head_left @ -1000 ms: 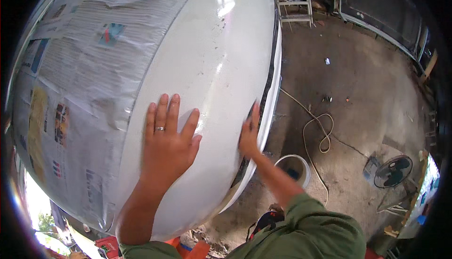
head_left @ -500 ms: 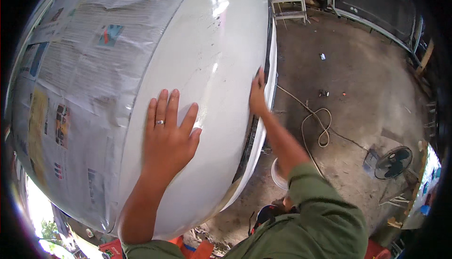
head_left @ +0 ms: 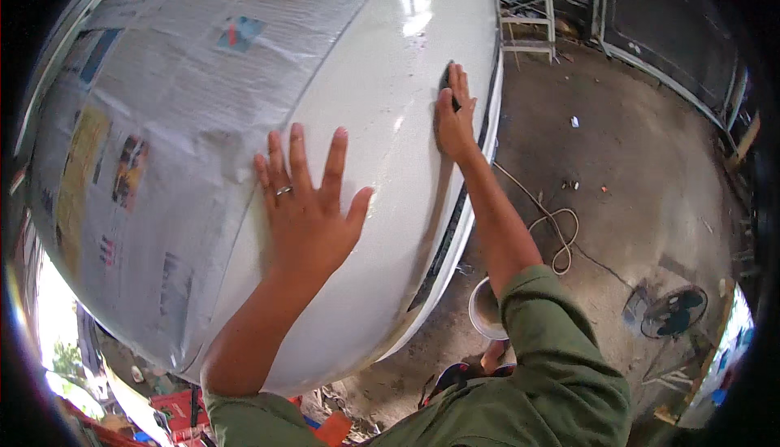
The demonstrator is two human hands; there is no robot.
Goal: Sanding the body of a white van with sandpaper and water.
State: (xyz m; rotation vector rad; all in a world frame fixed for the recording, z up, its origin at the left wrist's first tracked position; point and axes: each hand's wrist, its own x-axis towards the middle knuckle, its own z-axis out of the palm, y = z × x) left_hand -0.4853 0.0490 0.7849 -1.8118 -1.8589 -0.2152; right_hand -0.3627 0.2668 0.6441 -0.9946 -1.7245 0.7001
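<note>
While your left hand (head_left: 309, 223) spreads its 5 digits wide, palm down over the white panel (head_left: 390, 227) near the paper seam and grasping nothing, your right hand (head_left: 457, 126) lies nearly flat, fingers close together, over a dark pad (head_left: 446, 81) near the panel's right edge. The panel runs upward between the paper covering (head_left: 195, 114) and a dark strip (head_left: 439, 264) along its outer side, with the floor (head_left: 642, 146) beyond. The covering reaches the seam, so that part seems done; the white surface looks only partway along, since small dark specks show on its upper middle while the lower stretch seems cleaner, though how much is finished can't be judged from 1 view. Your fingers hide most of the pad, so its shape and your exact grip are hard to make out, as is whether your left palm touches. The panel's top is cut off, glare washes out some of its surface, and your right sleeve (head_left: 561, 349) covers part of the white bucket (head_left: 474, 321).
</note>
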